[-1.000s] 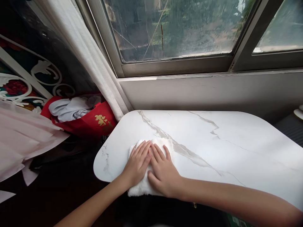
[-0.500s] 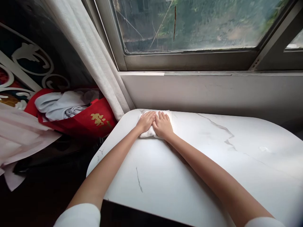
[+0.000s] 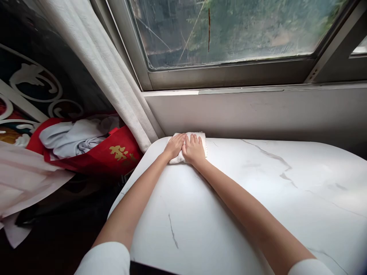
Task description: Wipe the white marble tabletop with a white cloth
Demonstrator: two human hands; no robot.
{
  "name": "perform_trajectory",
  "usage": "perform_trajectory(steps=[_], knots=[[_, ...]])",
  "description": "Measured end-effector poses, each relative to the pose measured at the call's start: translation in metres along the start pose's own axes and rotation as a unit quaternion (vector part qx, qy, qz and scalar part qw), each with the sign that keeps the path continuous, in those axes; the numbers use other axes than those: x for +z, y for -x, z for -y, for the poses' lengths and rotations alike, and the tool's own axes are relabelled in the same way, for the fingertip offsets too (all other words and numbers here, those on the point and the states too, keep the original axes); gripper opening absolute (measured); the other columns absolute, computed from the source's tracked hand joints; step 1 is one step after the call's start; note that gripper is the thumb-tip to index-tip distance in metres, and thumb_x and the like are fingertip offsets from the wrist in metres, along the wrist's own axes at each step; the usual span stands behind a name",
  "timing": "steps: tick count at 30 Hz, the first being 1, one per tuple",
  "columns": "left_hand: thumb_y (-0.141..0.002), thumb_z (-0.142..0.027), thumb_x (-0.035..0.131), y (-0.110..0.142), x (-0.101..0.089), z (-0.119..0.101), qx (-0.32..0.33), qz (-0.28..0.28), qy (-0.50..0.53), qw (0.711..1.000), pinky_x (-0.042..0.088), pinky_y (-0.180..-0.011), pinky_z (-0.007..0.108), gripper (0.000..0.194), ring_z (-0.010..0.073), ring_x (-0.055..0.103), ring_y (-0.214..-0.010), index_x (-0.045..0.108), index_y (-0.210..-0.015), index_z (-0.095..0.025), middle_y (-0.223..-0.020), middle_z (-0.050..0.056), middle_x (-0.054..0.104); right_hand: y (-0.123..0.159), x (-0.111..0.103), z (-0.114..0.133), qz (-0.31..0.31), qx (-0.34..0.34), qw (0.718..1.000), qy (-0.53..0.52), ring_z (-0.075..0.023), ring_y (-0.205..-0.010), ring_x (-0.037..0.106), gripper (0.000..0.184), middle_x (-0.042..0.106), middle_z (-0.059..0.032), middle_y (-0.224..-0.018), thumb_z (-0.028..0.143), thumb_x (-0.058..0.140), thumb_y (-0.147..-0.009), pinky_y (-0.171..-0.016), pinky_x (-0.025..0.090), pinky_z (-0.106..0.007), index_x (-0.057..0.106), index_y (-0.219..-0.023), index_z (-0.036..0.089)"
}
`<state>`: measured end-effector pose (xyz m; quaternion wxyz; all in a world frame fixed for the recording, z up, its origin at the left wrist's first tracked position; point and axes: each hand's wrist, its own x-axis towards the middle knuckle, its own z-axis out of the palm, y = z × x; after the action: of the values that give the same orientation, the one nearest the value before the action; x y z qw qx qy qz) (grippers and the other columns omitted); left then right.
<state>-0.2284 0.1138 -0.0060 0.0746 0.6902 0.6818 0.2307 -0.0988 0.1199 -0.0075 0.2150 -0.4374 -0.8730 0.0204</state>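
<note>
A white fluffy cloth (image 3: 180, 158) lies at the far edge of a white marble-patterned table (image 3: 243, 179), close to the wall under the window. My left hand (image 3: 175, 146) rests flat on its left part, fingers stretched forward. Beside it, touching at the thumb side, my right hand (image 3: 194, 149) presses flat on the cloth with fingers extended. Both arms reach far out across the tabletop. Part of the cloth is hidden beneath the palms.
Left of the table stands a red bag (image 3: 94, 162) with pale grey fabric in it. A white curtain (image 3: 114, 76) hangs by the table's far left corner. Pink sheer fabric (image 3: 25, 179) drapes at far left. Behind is a metal-framed window (image 3: 243, 72).
Both hands slid the cloth from the near edge of the table to the far edge, mostly in the first half second. Since then they have stayed near the far edge.
</note>
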Motion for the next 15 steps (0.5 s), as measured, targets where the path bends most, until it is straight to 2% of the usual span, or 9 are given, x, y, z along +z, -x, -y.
perform_trajectory(steps=[4, 8, 12, 15], knots=[[-0.098, -0.033, 0.015, 0.048, -0.014, -0.003, -0.015, 0.012, -0.001, 1.0, 0.022, -0.116, 0.04, 0.052, 0.0167, 0.033, -0.138, 0.046, -0.136, -0.018, -0.146, 0.005, 0.044, 0.035, -0.01, 0.027, 0.019, -0.023, 0.999, -0.017, -0.0342, -0.139, 0.026, 0.057, 0.036, -0.0264, -0.147, 0.029, 0.032, -0.095, -0.112, 0.015, -0.05, 0.036, -0.142, -0.002], [-0.098, -0.039, 0.014, 0.123, -0.034, -0.009, -0.015, 0.02, 0.003, 1.0, 0.021, -0.117, 0.04, 0.055, 0.0169, 0.031, -0.139, 0.043, -0.139, -0.019, -0.148, 0.004, 0.042, 0.09, -0.029, 0.065, 0.063, -0.057, 0.993, -0.081, -0.0352, -0.142, 0.019, 0.059, 0.03, -0.0273, -0.149, 0.031, 0.032, -0.095, -0.114, 0.01, -0.053, 0.033, -0.143, -0.004], [-0.098, -0.04, 0.013, 0.199, -0.052, -0.014, -0.018, 0.019, -0.014, 1.0, 0.023, -0.116, 0.04, 0.055, 0.017, 0.031, -0.139, 0.042, -0.141, -0.02, -0.147, 0.003, 0.043, 0.141, -0.051, 0.101, 0.13, -0.096, 0.973, -0.166, -0.0326, -0.144, 0.012, 0.064, 0.024, -0.0245, -0.152, 0.036, 0.038, -0.093, -0.116, 0.006, -0.053, 0.032, -0.144, -0.002], [-0.099, -0.039, 0.014, 0.238, -0.063, -0.012, -0.034, 0.022, -0.019, 0.999, 0.023, -0.117, 0.04, 0.054, 0.0167, 0.03, -0.14, 0.039, -0.142, -0.02, -0.149, 0.003, 0.041, 0.163, -0.063, 0.119, 0.168, -0.112, 0.953, -0.225, -0.0301, -0.145, 0.006, 0.066, 0.019, -0.0232, -0.154, 0.036, 0.041, -0.092, -0.116, 0.004, -0.052, 0.029, -0.145, -0.001]])
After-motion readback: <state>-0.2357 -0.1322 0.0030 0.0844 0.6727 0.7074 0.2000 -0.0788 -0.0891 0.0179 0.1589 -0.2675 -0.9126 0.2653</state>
